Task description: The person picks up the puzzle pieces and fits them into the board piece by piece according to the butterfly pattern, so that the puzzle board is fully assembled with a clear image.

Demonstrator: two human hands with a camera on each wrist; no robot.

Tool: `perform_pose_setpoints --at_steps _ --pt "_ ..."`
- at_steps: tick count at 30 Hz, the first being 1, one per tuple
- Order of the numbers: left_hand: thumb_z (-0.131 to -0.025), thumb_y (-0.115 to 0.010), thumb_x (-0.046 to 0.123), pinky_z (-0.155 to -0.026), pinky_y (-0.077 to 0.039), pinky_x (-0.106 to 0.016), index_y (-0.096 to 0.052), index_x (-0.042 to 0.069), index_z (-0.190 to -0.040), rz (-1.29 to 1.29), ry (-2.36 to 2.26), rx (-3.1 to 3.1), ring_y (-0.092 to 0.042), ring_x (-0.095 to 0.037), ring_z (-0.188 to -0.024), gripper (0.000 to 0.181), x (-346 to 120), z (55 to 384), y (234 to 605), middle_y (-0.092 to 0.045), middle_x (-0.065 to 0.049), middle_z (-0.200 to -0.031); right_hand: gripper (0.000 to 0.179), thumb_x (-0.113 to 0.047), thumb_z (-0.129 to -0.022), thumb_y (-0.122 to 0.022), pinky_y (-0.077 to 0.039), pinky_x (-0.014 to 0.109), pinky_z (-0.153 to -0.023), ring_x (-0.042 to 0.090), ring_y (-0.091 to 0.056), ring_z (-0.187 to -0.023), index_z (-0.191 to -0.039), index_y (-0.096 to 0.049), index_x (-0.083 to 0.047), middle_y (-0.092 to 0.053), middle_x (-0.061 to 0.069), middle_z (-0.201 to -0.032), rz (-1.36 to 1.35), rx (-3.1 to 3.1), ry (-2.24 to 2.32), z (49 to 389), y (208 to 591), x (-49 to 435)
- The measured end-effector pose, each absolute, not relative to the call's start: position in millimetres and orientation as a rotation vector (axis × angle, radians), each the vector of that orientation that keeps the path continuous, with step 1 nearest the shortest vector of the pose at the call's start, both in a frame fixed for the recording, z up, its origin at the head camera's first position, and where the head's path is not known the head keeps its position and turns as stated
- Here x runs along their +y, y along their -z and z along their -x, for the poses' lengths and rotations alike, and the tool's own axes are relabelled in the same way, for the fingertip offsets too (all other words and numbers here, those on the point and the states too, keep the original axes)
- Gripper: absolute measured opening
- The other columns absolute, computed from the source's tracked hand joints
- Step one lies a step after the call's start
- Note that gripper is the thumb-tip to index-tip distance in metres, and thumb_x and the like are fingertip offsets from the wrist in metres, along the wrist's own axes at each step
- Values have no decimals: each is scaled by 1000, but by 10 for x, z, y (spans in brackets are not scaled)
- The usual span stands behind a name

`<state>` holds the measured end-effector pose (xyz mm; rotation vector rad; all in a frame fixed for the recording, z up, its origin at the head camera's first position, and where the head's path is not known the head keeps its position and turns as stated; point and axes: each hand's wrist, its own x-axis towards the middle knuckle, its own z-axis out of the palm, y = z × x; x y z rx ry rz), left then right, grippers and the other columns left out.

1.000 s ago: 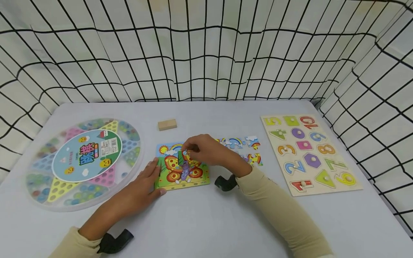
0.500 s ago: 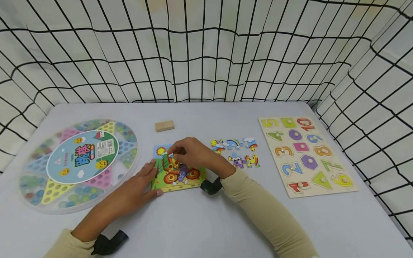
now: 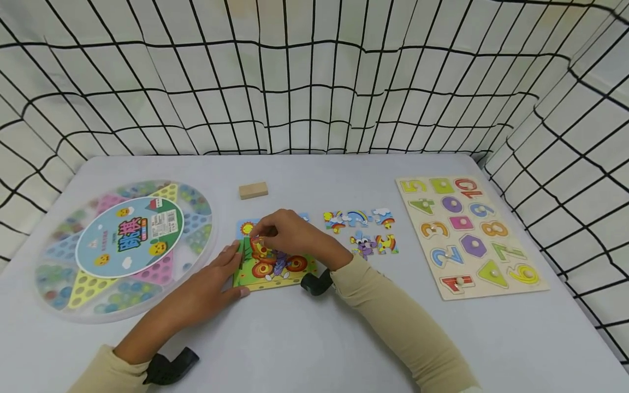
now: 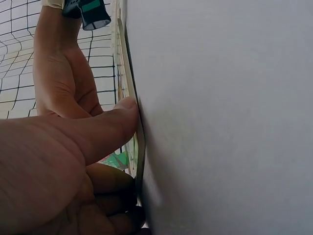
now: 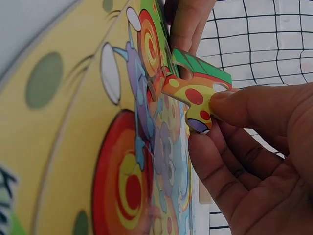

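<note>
My right hand [image 3: 297, 234] pinches a jigsaw piece [image 5: 193, 93], red and yellow with a green end, between thumb and fingertips. In the right wrist view this piece is tilted up, close over the picture on the puzzle board [image 5: 73, 107]. The puzzle board [image 3: 290, 277] lies flat and shows a cartoon figure with red spiral wheels; my right hand hides its upper middle. My left hand [image 3: 203, 292] rests along the board's left side, fingers fairly straight, thumb at the lower left corner. In the left wrist view the thumb [image 4: 115, 122] reaches the board's edge.
Several loose jigsaw pieces [image 3: 357, 218] lie right of the board. A wooden block [image 3: 253, 190] sits behind it. A round Chinese checkers set [image 3: 130, 237] with marbles is at the left, a number-and-shape peg board [image 3: 474, 245] at the right. Black netting [image 3: 314, 87] borders the table.
My right hand has moved left over the board with the jigsaw piece, to the picture's upper left area. The left hand stays at the board's left edge.
</note>
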<state>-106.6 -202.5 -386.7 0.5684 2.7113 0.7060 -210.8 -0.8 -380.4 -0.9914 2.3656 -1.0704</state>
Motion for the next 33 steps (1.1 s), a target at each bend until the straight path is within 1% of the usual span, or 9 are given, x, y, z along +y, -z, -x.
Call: perform_pose_setpoints --at_steps 6,11,14,18,25,33 --pt "-92 -68 30 -104 -31 -61 -29 -9 -148 -537 -695 2716 -18 -47 -141 78 -2002 1075 3859 -15 -25 -158 17 0 -93 -64 -49 16 -77 6 -62 -86 -107 -72 -4 -70 0 -96 983 2353 1095 2107 3811 -19" --pt "-91 -71 28 -103 -32 -61 -32 -10 -146 -522 -681 2734 -21 -47 -140 78 -1984 1076 3846 -17 -25 -157 21 -1 -93 -64 -49 15 -75 6 -61 -82 -113 -70 -4 -68 1 -91 979 2373 1077 2111 3830 -39" --pt "-90 -71 28 -103 -32 -61 -31 -10 -147 -509 -682 2732 -21 -47 -140 78 -1983 1074 3837 -17 -25 -157 21 -1 -92 -64 -49 15 -75 6 -61 -82 -112 -71 -5 -67 0 -91 976 2380 1067 2111 3833 -55" --pt "-90 -71 28 -103 -31 -62 -31 -10 -147 -498 -688 2730 -21 -47 -140 79 -1989 1075 3832 -16 -24 -158 18 -2 -92 -65 -48 14 -75 5 -60 -84 -107 -73 -7 -68 -2 -94 975 2409 1022 2106 3833 -78" --pt "-90 -71 28 -104 -31 -62 -31 -10 -147 -493 -686 2729 -21 -47 -140 79 -1989 1078 3850 -15 -24 -158 21 -5 -94 -63 -46 15 -76 7 -57 -90 -112 -72 -7 -63 -1 -103 1007 2466 906 2077 3847 -119" --pt "-91 -71 29 -103 -32 -62 -30 -9 -147 -502 -687 2726 -22 -47 -140 79 -1988 1065 3849 -16 -24 -158 24 -9 -94 -66 -44 15 -69 10 -51 -81 -117 -71 -7 -56 -3 -91 1031 2502 778 2066 3884 -165"
